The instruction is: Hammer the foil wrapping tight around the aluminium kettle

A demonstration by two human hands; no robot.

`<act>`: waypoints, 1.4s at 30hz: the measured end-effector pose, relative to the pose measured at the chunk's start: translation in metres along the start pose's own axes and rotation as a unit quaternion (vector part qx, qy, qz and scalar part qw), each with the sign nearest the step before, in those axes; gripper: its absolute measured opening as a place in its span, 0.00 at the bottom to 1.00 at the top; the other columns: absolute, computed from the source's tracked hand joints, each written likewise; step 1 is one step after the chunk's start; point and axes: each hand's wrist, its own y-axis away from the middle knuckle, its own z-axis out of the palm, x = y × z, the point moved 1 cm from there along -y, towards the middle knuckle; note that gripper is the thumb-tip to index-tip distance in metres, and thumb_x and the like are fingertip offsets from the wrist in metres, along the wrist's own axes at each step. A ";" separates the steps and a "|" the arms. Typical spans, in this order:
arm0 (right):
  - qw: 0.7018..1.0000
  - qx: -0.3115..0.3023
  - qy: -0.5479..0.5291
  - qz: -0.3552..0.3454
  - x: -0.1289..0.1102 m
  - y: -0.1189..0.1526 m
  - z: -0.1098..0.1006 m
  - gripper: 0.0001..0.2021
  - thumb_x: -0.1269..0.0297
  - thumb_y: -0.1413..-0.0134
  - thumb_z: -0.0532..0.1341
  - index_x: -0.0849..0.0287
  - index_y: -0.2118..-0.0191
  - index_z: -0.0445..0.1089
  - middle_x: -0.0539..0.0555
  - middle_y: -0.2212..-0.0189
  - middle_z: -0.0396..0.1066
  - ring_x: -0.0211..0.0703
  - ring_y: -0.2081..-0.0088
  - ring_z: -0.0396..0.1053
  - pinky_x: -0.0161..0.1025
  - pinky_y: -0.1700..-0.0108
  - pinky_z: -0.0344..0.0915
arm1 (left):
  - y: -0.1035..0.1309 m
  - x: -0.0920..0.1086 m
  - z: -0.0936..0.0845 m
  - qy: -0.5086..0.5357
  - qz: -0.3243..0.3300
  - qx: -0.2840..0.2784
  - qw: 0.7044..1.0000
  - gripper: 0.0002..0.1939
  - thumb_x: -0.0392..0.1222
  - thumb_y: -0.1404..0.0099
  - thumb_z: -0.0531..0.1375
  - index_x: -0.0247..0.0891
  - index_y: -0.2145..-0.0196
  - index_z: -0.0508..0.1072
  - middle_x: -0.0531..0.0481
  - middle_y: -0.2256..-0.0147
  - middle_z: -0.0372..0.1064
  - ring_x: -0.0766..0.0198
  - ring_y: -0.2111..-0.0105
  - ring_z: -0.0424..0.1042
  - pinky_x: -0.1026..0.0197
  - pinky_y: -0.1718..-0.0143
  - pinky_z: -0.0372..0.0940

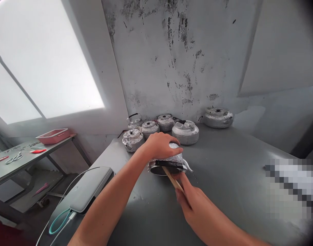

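Note:
A silvery kettle (176,157) lies tipped on its side at the middle of the grey table, its dark round opening toward me and its spout pointing right. Over its top rests my left hand (161,145), with the fingers curved round the body. My right hand (185,194) grips a wooden stick (174,181), whose far end goes into the kettle's opening and is hidden there. The kettle's black handle (169,164) crosses in front of the opening.
Several silvery kettles (185,135) stand at the table's back, one (218,119) farther right by the wall. A power bank (91,189) with cables lies at the left edge. A side table (25,160) holds a pink basket (54,136) and scissors (14,158).

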 end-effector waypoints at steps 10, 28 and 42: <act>1.000 0.002 0.000 -0.012 0.006 -0.001 0.000 0.21 0.59 0.31 0.45 0.48 0.35 0.50 0.45 0.75 0.61 0.39 0.77 0.54 0.35 0.73 0.56 | -0.001 -0.002 0.001 0.001 -0.004 -0.008 1.000 0.20 0.60 0.35 0.56 0.54 0.53 0.80 0.54 0.63 0.79 0.54 0.60 0.75 0.56 0.57 0.66; 0.999 0.031 -0.014 -0.012 0.008 -0.003 0.002 0.22 0.59 0.31 0.45 0.51 0.34 0.51 0.49 0.71 0.67 0.40 0.74 0.63 0.36 0.69 0.60 | -0.002 -0.003 0.003 -0.005 0.003 -0.002 1.000 0.21 0.61 0.36 0.56 0.55 0.53 0.80 0.55 0.60 0.79 0.52 0.59 0.75 0.54 0.58 0.65; 0.999 0.014 0.023 -0.044 0.009 -0.005 0.001 0.22 0.60 0.31 0.45 0.52 0.35 0.54 0.48 0.75 0.65 0.42 0.75 0.64 0.37 0.70 0.60 | -0.001 0.001 -0.001 -0.013 -0.008 -0.011 1.000 0.22 0.62 0.36 0.55 0.55 0.52 0.80 0.54 0.61 0.79 0.52 0.58 0.75 0.55 0.57 0.66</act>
